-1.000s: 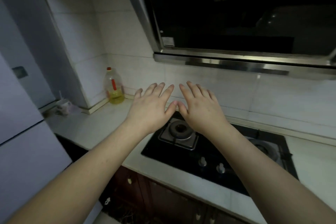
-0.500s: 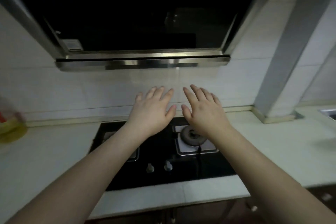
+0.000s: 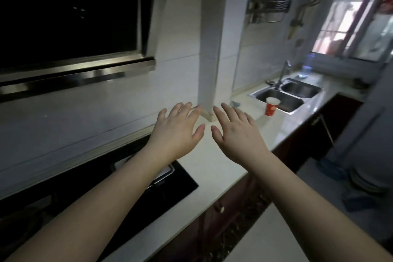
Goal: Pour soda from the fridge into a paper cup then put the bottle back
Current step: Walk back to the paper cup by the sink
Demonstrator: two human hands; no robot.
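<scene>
Over the hob (image 3: 131,193), the left hand (image 3: 177,132) is held out flat, palm down, fingers spread, holding nothing. Just beside it over the worktop (image 3: 214,168), the right hand (image 3: 236,134) matches. Farther right, the cup (image 3: 271,106) stands upright before the sink (image 3: 287,95).

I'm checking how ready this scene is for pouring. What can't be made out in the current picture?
- Inside of the paper cup, head view: too small and far to tell if it holds anything.
- Fridge and soda bottle: outside the frame.
- Stove: mostly covered by the left arm.
- Item by the window: blurred.
- Left hand and right hand: hold nothing.
</scene>
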